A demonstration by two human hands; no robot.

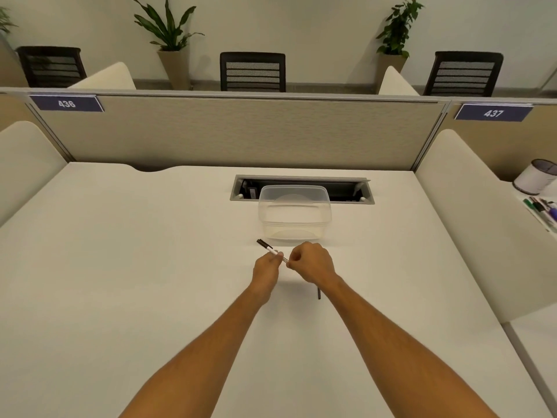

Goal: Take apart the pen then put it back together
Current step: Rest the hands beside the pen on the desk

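Two bare forearms are reaching in from six o'clock and meeting just past the middle of the white worktop [120, 267]. Under the right wrist, a small dark pen part [319, 293] is lying on the worktop, partly hidden by the arm, so what piece it is cannot be told. The left hand [266, 271] is pinching the white pen [271, 250] near its middle between thumb and fingertips, while the right hand [312, 262] is curling closed over the pen's near end at about four o'clock of the left hand's grip; whether the two hands are touching each other cannot be told. The pen is being held just above the worktop, slanting so that its black-capped end is pointing toward ten o'clock, clear of both hands. Just beyond the hands, at twelve o'clock, a clear plastic container [294, 217] is sitting on the worktop with nothing visible inside. Right behind it, a grey-framed cable hatch [301, 179] is sitting open in the worktop, the container overlapping its front edge in this view. Farther still, a beige partition [241, 131] is closing off the worktop's far side, carrying blue number tags reading 436 [67, 103] at eleven o'clock and 437 [493, 113] at one o'clock.
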